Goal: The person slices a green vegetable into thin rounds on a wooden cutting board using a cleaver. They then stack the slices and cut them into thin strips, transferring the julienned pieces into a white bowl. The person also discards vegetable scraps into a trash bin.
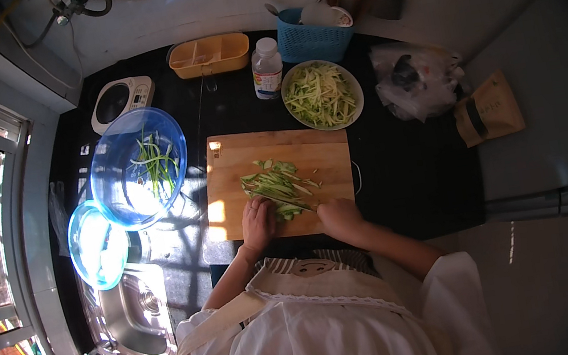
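On a wooden cutting board [279, 142] lie sliced green vegetable strips [276, 178]. My right hand [341, 218] grips a kitchen knife [288, 202] near the board's lower right; its thin blade runs up and left across the vegetable pieces. My left hand [258, 221] rests with bent fingers on green pieces at the blade's left end, a ring on one finger. Beyond the board stands a white bowl [321, 96] heaped with pale green shreds. A blue plastic basin [111, 164] at the left holds green onions [157, 166].
A smaller blue basin [98, 245] stands beside the steel sink [131, 316]. Behind the board are a labelled bottle [267, 67], a yellow divided box [211, 56], a kitchen scale [122, 102] and a blue basket [315, 38]. Rightward lie a plastic bag [415, 80] and a brown pouch [489, 111].
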### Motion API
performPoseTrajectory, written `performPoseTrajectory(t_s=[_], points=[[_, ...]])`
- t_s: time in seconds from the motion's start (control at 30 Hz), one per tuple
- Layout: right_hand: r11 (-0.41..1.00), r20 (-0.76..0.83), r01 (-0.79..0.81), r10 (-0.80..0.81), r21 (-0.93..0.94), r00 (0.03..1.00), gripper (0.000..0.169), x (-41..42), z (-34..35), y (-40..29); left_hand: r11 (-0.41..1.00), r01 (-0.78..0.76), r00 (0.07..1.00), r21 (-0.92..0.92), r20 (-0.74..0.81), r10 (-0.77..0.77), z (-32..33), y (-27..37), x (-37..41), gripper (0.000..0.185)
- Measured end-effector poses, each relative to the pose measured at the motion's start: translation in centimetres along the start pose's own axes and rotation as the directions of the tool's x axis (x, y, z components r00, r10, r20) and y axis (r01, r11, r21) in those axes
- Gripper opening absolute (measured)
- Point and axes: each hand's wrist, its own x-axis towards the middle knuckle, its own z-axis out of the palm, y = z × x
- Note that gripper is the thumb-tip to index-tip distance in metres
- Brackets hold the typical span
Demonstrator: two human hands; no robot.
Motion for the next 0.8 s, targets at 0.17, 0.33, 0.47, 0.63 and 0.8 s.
performPoseTrajectory(t_s=[0.17, 0.33, 0.47, 0.63, 0.8], points=[[0.999, -0.015, -0.034, 0.034, 0.04, 0.999, 0.008, 3.2, 2.7, -0.7, 1.0, -0.005, 1.0, 0.005, 0.008, 0.005, -0.1, 0.0, 0.0, 0.016], [1.0, -0.069, 0.012, -0.01, 0.021, 0.998, 0.008, 1.7, 1.4, -0.5, 1.0, 0.012, 1.0, -0.005, -0.006, -0.012, 0.0, -0.1, -0.1, 0.014], [0.998, -0.014, -0.029, 0.03, 0.049, 0.999, 0.008, 0.6, 0.9, 0.0, 1.0, 0.004, 1.0, -0.006, -0.006, -0.004, -0.2, 0.0, 0.1, 0.014], [0.998, -0.033, -0.043, 0.044, 0.042, 0.998, 0.007, 2.4, 3.0, -0.4, 1.0, 0.017, 1.0, -0.018, -0.011, -0.017, 0.1, 0.1, 0.2, 0.013], [0.999, -0.056, -0.002, 0.005, 0.054, 0.998, 0.006, 1.3, 1.9, 0.0, 0.999, -0.02, 1.0, -0.025, -0.015, 0.02, -0.1, 0.0, 0.4, 0.014]])
